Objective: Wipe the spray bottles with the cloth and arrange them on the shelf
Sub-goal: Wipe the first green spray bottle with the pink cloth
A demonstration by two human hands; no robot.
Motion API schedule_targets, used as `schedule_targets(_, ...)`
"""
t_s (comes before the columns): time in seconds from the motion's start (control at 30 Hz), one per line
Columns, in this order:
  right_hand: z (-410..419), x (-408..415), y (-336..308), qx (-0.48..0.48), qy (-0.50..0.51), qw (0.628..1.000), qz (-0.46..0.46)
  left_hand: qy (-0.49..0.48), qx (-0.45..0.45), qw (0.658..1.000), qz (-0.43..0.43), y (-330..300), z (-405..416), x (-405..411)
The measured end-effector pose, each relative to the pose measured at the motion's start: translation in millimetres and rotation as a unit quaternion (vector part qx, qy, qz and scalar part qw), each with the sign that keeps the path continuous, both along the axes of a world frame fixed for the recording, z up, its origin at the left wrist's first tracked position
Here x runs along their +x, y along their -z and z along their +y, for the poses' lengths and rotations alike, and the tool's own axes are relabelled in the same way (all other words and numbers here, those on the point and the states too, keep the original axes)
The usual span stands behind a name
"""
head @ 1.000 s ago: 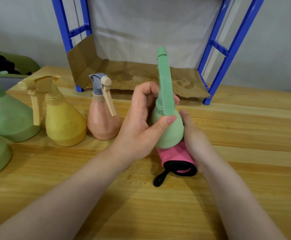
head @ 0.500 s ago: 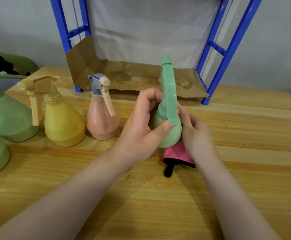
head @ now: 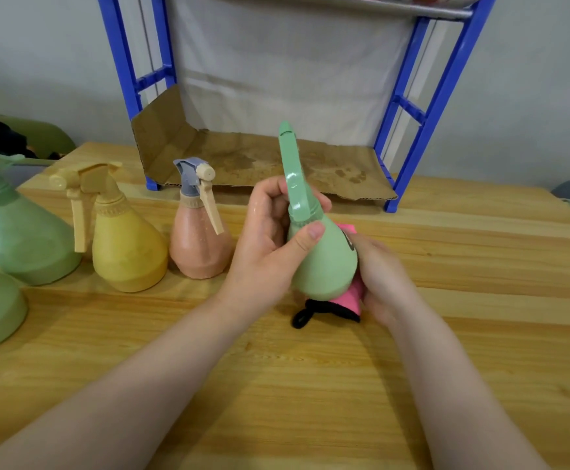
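Wooden table (head: 446, 368); cardboard-lined shelf (head: 422, 106) holds no bottles yet. Left hand (head: 270, 252) grips green bottle (head: 324, 262); right hand (head: 378, 276) presses pink cloth (head: 346, 298) against it. Others apparently await wiping.

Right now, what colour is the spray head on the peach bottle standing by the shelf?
Grey-blue, with a beige nozzle and trigger, on the peach bottle; the head view shows it.

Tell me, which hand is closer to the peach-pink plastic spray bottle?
Left. The left hand sits right beside the peach-pink plastic spray bottle; the right hand is farther, beyond the light green bottle.
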State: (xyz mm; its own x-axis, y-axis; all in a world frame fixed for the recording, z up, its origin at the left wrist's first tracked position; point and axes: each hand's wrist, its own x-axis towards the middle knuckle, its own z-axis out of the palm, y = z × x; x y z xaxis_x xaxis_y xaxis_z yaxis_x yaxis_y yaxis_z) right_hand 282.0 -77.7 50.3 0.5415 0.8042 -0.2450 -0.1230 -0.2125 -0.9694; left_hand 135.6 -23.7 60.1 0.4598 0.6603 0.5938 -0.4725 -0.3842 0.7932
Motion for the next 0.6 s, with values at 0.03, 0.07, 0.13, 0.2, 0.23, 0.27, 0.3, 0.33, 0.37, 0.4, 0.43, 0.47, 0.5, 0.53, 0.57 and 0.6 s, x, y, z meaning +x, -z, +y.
schedule_targets(0.03,-1.2,2.9,-1.3,-0.012,-0.009,1.0,-0.007,0.003,-0.009,1.0,0.004,-0.4,-2.1,0.0)
schedule_targets(0.07,-3.7,5.9,-3.1,-0.025,-0.018,0.999,-0.019,0.005,-0.018,1.0,0.01,-0.7,-4.6,0.2)
schedule_targets(0.13,-10.0,14.0,-6.0,-0.049,-0.037,0.997,-0.056,0.002,-0.028,0.999,0.028,-2.7,-9.0,1.8)
schedule_targets(0.2,-19.6,24.2,-9.3,-0.067,-0.04,0.992,-0.094,-0.005,-0.029,0.999,0.042,-5.9,-10.9,4.2)
schedule_targets(0.23,-25.5,29.6,-11.4,-0.075,-0.039,0.99,-0.112,-0.011,-0.024,0.998,0.049,-8.0,-10.8,5.6)
schedule_targets(0.27,-32.5,35.2,-13.6,-0.082,-0.037,0.988,-0.124,-0.02,-0.016,0.998,0.061,-9.9,-9.4,7.5)
schedule_targets(0.3,-39.4,41.1,-14.6,-0.085,-0.031,0.986,-0.137,-0.028,-0.008,0.997,0.076,-11.8,-7.7,10.0)
schedule_targets(0.33,-47.1,45.8,-16.3,-0.083,-0.023,0.985,-0.148,-0.035,-0.003,0.995,0.091,-13.7,-5.6,12.8)
schedule_targets(0.37,-54.1,50.2,-17.2,-0.077,-0.015,0.984,-0.157,-0.042,0.001,0.994,0.105,-15.5,-3.5,16.6)
schedule_targets(0.4,-60.4,53.7,-19.0,-0.071,-0.004,0.983,-0.168,-0.049,0.005,0.992,0.115,-17.2,-1.6,21.4)
schedule_targets(0.43,-64.8,58.4,-18.7,-0.064,0.01,0.981,-0.181,-0.057,0.01,0.991,0.121,-18.7,0.1,27.2)
schedule_targets(0.47,-68.4,62.8,-18.1,-0.055,0.028,0.979,-0.197,-0.063,0.015,0.99,0.126,-20.4,1.8,33.6)
schedule_targets(0.5,-70.8,68.3,-15.8,-0.043,0.052,0.974,-0.216,-0.066,0.018,0.989,0.133,-22.2,3.2,40.7)
schedule_targets(0.53,-73.8,72.1,-14.3,-0.027,0.077,0.969,-0.235,-0.065,0.019,0.988,0.14,-24.0,4.3,48.0)
schedule_targets(0.57,-76.9,76.3,-11.0,-0.004,0.103,0.963,-0.25,-0.065,0.018,0.987,0.146,-25.0,5.6,55.5)
schedule_targets(0.6,-80.9,79.0,-7.8,0.027,0.124,0.958,-0.256,-0.064,0.016,0.987,0.148,-26.1,6.6,63.3)
